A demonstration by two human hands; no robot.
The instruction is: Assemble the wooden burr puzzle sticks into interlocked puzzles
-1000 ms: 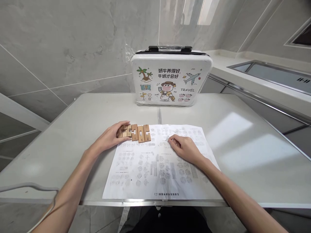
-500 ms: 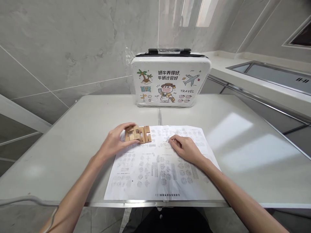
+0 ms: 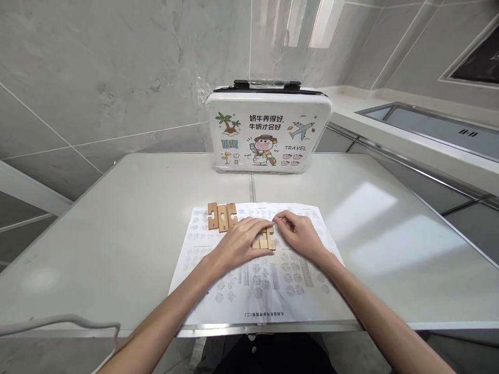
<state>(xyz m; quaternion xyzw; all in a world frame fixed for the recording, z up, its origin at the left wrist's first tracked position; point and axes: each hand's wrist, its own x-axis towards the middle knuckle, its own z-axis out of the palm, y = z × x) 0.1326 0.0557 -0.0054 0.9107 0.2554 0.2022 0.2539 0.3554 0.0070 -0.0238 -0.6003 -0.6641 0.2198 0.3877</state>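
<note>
A group of pale notched wooden puzzle blocks (image 3: 263, 243) is held together by the left hand (image 3: 247, 238), the fingers being laid along its far side and the thumb along its near side, so that the grip is only as wide as the group. The blocks are placed over the middle of a printed diagram sheet (image 3: 273, 307), which is spread flat on the white desk (image 3: 97, 249) beside the middle of its near edge. Just to the right, the right hand (image 3: 299, 235) is rested over the sheet with its fingers curled and its thumb drawn in narrowly; whether anything is pinched there cannot be told. The fingertips of both hands are brought close together, and whether they touch cannot be made out. At the sheet's far left corner, three flat notched wooden pieces (image 3: 222, 225) are laid side by side, two being marked 1 and 2, while the near end of the third is partly hidden by the left hand. A white travel case (image 3: 268, 110), printed with a cartoon cow and an airplane, is stood upright at the middle of the desk's far edge. By the near left corner, a pale cable (image 3: 58, 318) is seen.
</note>
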